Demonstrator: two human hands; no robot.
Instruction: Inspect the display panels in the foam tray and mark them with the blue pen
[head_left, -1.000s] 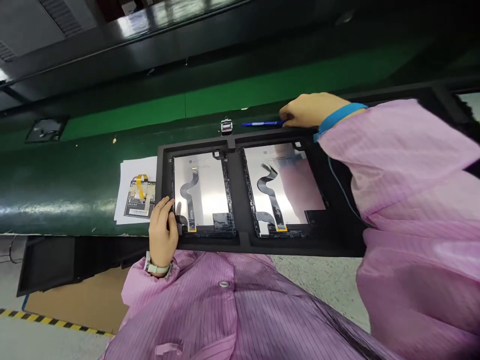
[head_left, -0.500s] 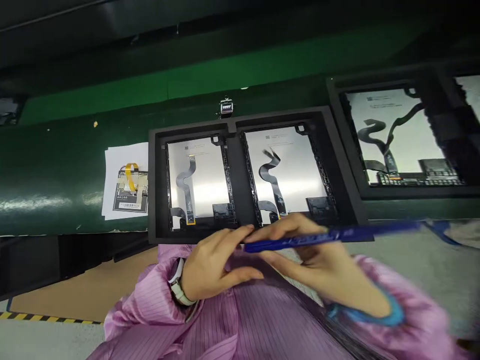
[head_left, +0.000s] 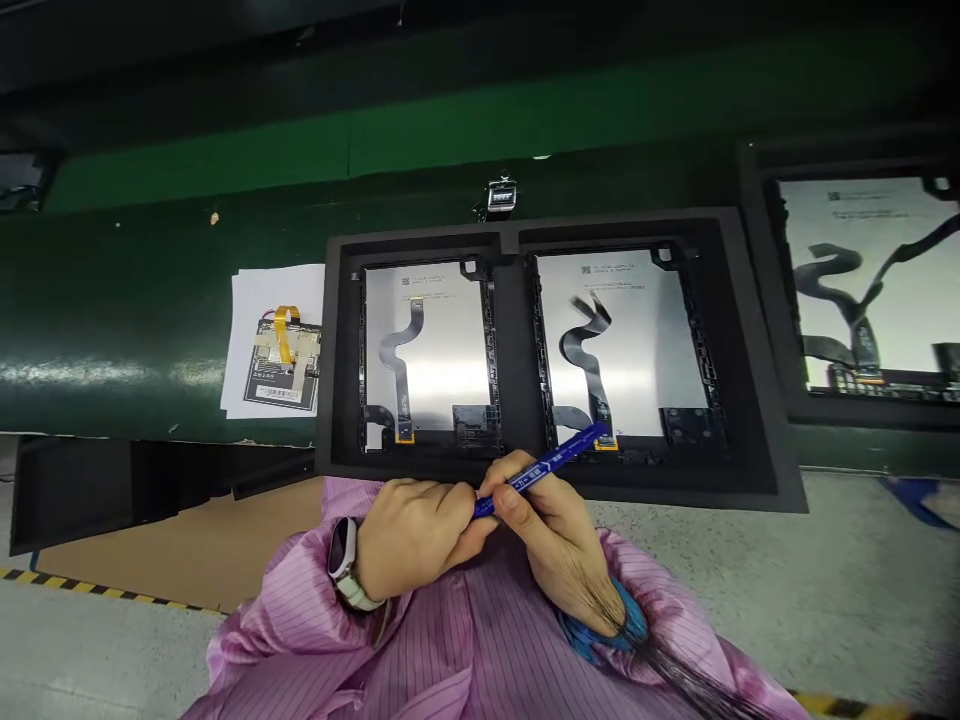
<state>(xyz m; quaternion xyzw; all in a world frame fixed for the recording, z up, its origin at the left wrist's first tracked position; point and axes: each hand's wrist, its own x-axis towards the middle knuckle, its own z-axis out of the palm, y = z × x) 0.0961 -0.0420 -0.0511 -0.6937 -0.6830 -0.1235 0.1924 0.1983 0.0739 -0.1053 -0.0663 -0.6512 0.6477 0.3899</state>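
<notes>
We are gripping the slim blue plastic marker pen (head_left: 541, 466) in both curled hands, left hand (head_left: 411, 536) and right hand (head_left: 555, 535), near the black foam two-bay tray (head_left: 750, 400).

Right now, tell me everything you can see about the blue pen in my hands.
The blue pen is a slim marker with a glossy, plastic-looking barrel and pale printing along its side. It lies tilted, one end rising up and right over the near rim of the black tray, the other end hidden in the left hand. The right hand pinches its middle between thumb and fingers; the left hand closes over the lower end. Whether the cap is on cannot be told.
</notes>
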